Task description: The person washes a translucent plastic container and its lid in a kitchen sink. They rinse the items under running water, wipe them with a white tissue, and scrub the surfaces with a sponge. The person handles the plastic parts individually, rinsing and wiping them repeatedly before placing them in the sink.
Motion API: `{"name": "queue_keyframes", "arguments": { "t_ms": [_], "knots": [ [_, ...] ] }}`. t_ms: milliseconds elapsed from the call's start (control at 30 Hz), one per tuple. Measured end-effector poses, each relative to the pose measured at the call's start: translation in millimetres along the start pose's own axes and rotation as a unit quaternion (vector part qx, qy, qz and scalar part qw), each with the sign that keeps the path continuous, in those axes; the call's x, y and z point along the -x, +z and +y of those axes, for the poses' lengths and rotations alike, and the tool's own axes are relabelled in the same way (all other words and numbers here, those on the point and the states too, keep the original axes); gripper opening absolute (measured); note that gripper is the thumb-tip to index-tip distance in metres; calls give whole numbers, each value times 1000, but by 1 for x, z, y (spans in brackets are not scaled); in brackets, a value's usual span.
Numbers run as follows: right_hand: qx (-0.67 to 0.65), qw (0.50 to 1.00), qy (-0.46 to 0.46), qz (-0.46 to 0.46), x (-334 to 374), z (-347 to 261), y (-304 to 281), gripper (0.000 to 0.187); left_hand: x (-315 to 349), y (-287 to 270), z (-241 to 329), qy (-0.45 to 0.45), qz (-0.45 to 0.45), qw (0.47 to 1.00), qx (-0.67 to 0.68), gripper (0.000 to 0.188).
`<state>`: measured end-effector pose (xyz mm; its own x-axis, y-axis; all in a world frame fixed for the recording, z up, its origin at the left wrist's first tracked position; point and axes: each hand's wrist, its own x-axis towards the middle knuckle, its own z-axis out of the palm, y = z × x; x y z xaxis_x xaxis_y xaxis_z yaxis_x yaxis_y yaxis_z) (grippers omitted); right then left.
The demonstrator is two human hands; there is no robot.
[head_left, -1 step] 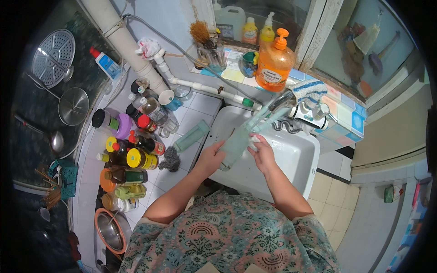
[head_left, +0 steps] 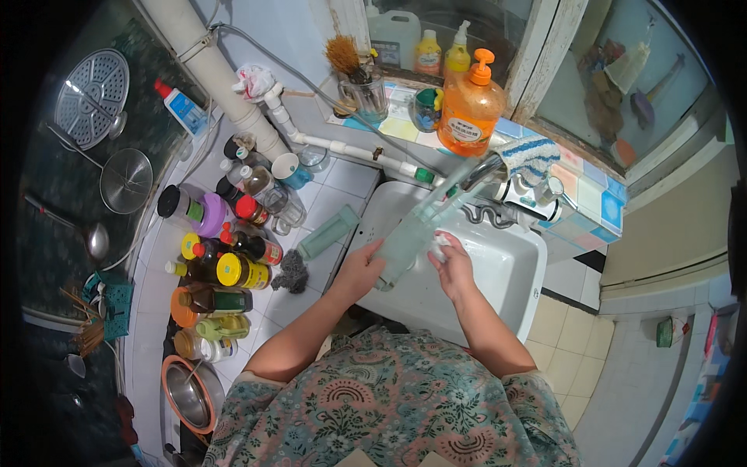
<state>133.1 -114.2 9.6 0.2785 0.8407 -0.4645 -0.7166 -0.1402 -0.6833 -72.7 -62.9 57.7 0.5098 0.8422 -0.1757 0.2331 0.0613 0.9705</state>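
Note:
Over the sink [head_left: 498, 300], a pale green translucent plastic piece [head_left: 403, 243] is held at a slant, its long narrow arms reaching up toward the faucet [head_left: 481, 173]. My left hand [head_left: 362, 268] grips its lower left edge. My right hand [head_left: 453, 265] is just to the right of it, fingers closed on a small white wad [head_left: 442, 247], perhaps sponge or tissue. A matching pale green plastic box [head_left: 327, 232] lies on the tiled counter left of the sink, beside a grey scouring ball [head_left: 292, 272].
Several sauce bottles and jars [head_left: 243, 270] crowd the counter at left. An orange pump bottle [head_left: 471, 109] stands on the ledge behind the sink, near a glass with a brush [head_left: 364, 97]. A striped cloth [head_left: 529, 158] drapes over the faucet. A white pipe [head_left: 338, 145] runs along the wall.
The green plastic piece has shifted slightly, its arms reaching a little higher by the faucet. My right hand with the white wad has moved slightly away from it.

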Motion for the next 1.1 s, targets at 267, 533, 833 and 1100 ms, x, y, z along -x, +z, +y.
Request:
{"name": "queue_keyframes", "arguments": {
  "t_ms": [267,533,833,1100],
  "knots": [
    [-118,991,53,27,3,-12,5,33,12,11,20,-78,-44,991,-98,51],
    [-122,986,114,6,-33,-1,-5,31,22,23,3,-35,-86,996,-4,55],
    [-62,990,80,94,-33,1,35,26,18,11,14,-53,-53,994,-80,58],
    [-114,988,87,60,-50,21,3,23,-20,-5,-7,-59,-91,988,-108,59]
  ]
}}
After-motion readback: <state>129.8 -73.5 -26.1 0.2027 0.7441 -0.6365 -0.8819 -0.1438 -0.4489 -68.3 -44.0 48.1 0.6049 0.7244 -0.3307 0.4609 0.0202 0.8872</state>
